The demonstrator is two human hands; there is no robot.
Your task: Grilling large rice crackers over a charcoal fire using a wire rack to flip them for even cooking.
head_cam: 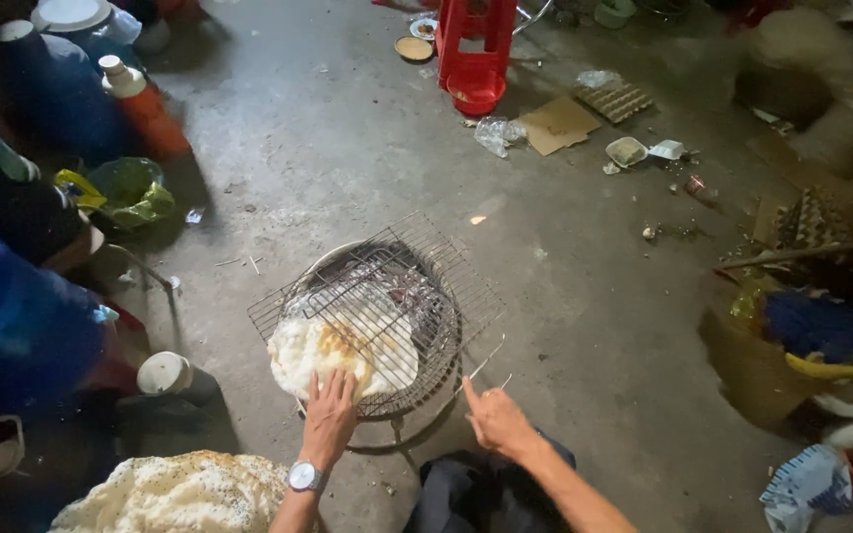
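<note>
While the pale, blistered round rice cracker [333, 347] lies on the square wire grill rack [377, 308] over the round charcoal brazier [417, 326], toward the rack's near-left corner, the person's left hand [329, 419] rests flat on its near edge, fingers spread and closed on nothing. The right hand [496, 419] hovers just beside the rack's near-right corner, forefinger out, the rest loosely curled — nothing in its grip, though thin wire handles [486, 363] poke out just in front of it.

The cracker looks light, dry and brittle — likely to crack if pinched hard — so its cool near rim seems the safest hold. A second speckled sheet [175, 489] lies on the concrete floor [348, 138] at the near-left edge of view. At the far edge stand a red plastic stool [476, 49], torn brown cardboard [558, 123] and a grey egg tray [612, 99]; an orange flask with a white cap [145, 109] and a green plastic bag [130, 192] sit at the left.
</note>
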